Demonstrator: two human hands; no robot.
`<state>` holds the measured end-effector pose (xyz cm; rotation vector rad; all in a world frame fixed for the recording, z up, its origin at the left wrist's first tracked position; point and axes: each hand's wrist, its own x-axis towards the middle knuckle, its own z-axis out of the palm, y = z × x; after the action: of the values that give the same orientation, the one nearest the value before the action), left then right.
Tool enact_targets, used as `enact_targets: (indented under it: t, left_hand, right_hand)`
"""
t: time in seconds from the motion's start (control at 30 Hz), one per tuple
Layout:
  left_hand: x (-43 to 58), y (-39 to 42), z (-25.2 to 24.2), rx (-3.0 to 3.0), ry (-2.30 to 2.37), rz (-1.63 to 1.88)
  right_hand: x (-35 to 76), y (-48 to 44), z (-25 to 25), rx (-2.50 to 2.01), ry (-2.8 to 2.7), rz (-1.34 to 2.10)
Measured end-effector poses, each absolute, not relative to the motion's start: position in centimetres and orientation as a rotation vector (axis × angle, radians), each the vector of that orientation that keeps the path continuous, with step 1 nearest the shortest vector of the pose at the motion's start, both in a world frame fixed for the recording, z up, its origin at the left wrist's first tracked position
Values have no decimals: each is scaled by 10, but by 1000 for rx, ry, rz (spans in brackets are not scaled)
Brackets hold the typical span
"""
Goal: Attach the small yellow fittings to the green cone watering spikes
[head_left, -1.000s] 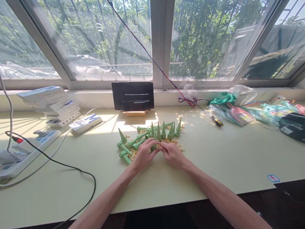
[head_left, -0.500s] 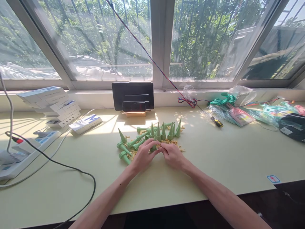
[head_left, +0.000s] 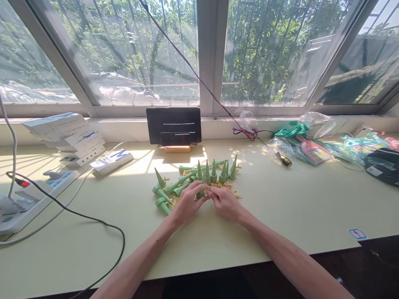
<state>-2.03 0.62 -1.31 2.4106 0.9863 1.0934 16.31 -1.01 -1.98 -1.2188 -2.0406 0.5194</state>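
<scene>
A heap of green cone-shaped spikes point(head_left: 215, 171) lies in the middle of the pale table point(head_left: 280, 207), some upright, others on their sides, with small tan pieces point(head_left: 229, 189) scattered among them. My left hand point(head_left: 187, 204) is closed around a green spike point(head_left: 201, 192) at the near edge of the heap. My right hand point(head_left: 226, 202) meets it fingertip to fingertip, its fingers pinched on a small tan piece at the spike's end. Both forearms reach in from the bottom edge.
A dark tablet point(head_left: 173, 123) with a phone in front leans against the window sill. White boxes point(head_left: 67, 135) and power strips point(head_left: 40, 189) with a black cable point(head_left: 93, 224) fill the left. A screwdriver point(head_left: 283, 159), plastic bags point(head_left: 311, 145) and a black pouch point(head_left: 383, 164) lie right.
</scene>
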Motion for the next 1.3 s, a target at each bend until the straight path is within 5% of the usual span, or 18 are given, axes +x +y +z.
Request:
enact_targets:
  t: [1.3]
  left_hand:
    - [-20, 4, -11, 2370, 1044, 1089]
  right_hand:
    - [160, -14, -17, -1083, -1902, 548]
